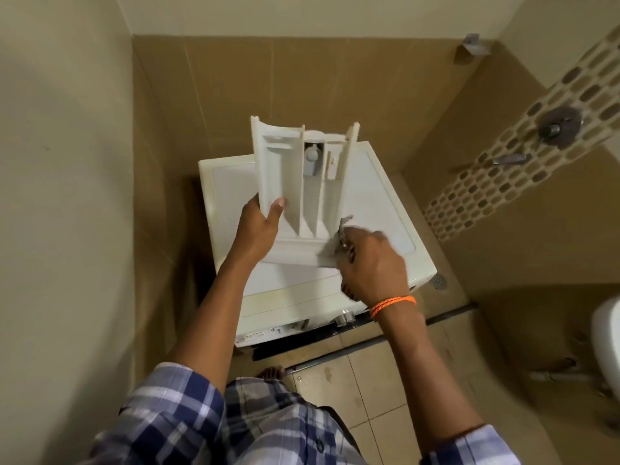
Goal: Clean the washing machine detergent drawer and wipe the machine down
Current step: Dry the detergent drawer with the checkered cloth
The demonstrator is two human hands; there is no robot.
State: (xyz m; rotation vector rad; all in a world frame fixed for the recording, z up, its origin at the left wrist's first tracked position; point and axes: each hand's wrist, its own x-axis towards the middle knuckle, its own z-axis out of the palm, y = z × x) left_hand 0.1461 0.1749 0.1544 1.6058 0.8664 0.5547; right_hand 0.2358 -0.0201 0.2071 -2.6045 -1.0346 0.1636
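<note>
Wiping the pulled-out drawer, held above the washer's lid.

The white plastic three-compartment detergent drawer (295, 182) is out of the white front-loading washing machine (379, 196) and held over its top panel. The left hand (260, 226) grips the drawer's left wall, thumb inside the compartment; the right hand (372, 260), fingers closed round a small grey cloth (340, 233), rubs the near right corner. This looks like the drawer-cleaning step; next the cloth probably needs working into the divided compartments, drawer held steady.
</note>
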